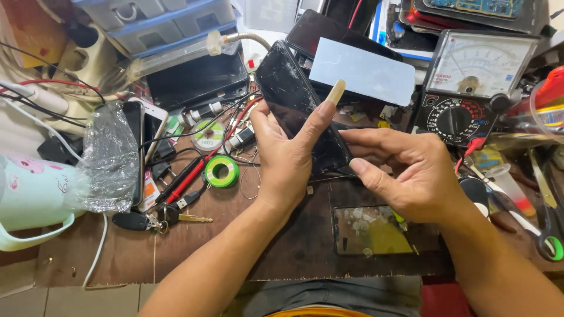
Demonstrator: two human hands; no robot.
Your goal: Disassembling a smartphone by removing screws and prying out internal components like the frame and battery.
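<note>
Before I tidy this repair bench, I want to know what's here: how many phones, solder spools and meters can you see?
Phones: 4: cracked black phone in both hands, black one behind, two at left
Solder spools: 2: green, pale
Analog meters: 1
Total: 7

A single camera sits on the person's head and looks steeply down and forward over a cluttered brown workbench [294, 246], close enough that both forearms run in from the bottom edge. The left hand [288, 155] and right hand [411, 176] sit near the middle of the view. The back of the bench, with a meter [479, 82] and plastic drawers [170, 20], fills the top edge.
</note>
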